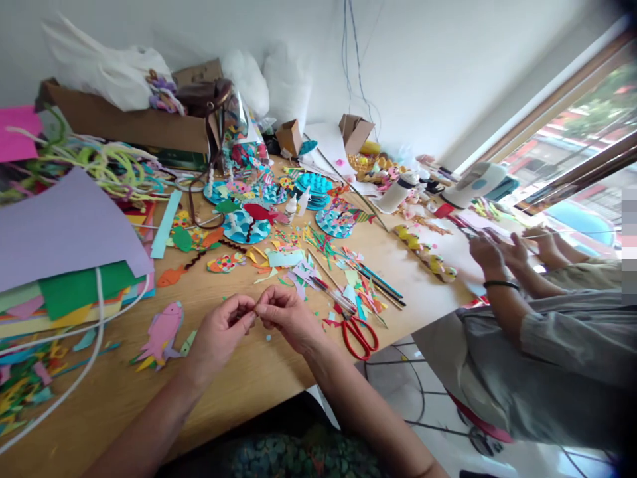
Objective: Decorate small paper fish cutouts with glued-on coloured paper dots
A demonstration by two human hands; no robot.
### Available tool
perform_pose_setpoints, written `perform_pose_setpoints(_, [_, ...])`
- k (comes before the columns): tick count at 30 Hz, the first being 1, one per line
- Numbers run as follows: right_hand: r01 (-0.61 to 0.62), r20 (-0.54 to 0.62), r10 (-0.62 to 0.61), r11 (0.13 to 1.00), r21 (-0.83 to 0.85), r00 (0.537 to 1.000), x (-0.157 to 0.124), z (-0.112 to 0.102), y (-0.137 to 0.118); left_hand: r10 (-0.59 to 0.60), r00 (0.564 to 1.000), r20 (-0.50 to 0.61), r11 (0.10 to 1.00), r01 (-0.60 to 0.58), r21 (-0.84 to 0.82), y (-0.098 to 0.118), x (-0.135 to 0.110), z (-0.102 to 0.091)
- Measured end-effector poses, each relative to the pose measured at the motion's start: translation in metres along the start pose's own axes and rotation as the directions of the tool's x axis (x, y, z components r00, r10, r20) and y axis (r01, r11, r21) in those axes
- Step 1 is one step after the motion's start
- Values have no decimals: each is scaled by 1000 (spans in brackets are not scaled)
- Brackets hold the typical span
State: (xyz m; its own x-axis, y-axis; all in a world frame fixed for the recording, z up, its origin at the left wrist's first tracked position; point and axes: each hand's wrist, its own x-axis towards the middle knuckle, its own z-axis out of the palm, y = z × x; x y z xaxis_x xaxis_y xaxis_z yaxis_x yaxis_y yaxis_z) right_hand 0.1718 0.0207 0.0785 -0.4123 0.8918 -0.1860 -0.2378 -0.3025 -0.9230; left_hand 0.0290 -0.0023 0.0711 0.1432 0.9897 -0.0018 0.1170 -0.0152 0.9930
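Two hands, left (222, 330) and right (290, 320), met fingertip to fingertip just above the tabletop (259, 378), both pinched on a tiny scrap (257, 309) too small to identify; a light, steady pinch probably suited it best.

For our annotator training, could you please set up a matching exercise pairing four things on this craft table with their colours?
Things:
1 scissors' handles
2 biggest paper sheet
3 nearest paper fish
4 scalloped paper disc

Colours:
a turquoise
b pink
c red
d lilac

Pairs: 1-c, 2-d, 3-b, 4-a
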Motion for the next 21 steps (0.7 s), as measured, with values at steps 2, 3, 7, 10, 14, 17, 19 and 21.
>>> perform_pose_setpoints(2, [26,-25,-28,996,-80,999,-2,1,2,2,1000,-19,999,-1,33,-7,0,1])
perform_pose_setpoints(3, [49,-37,-56,987,-151,998,-3,1,2,-2,1000,-25,999,3,39,-10,0,2])
perform_pose_setpoints(7, [120,5,-133,879,-462,991,-5,-9,-11,-29,999,-16,1000,30,8,-17,3,5])
perform_pose_setpoints(10, [160,5,-206,746,-646,978,9,-34,-30,-20,998,-53,999,23,48,-17,3,2])
perform_pose_setpoints(14, [-43,-137,-280,319,-947,950,48,-85,-57,165,983,-78,934,-130,333,-16,1,-1])
perform_pose_setpoints(17, [-151,-170,-292,88,-985,941,77,-112,-66,337,940,-43,852,-286,438,-19,-2,1])
perform_pose_setpoints(19, [-166,-169,-275,37,-985,946,92,-122,-66,431,902,-23,811,-376,449,-22,-4,2])
perform_pose_setpoints(21, [-170,-162,-245,-11,-985,956,103,-128,-64,463,884,-58,804,-392,448,-24,-5,0])
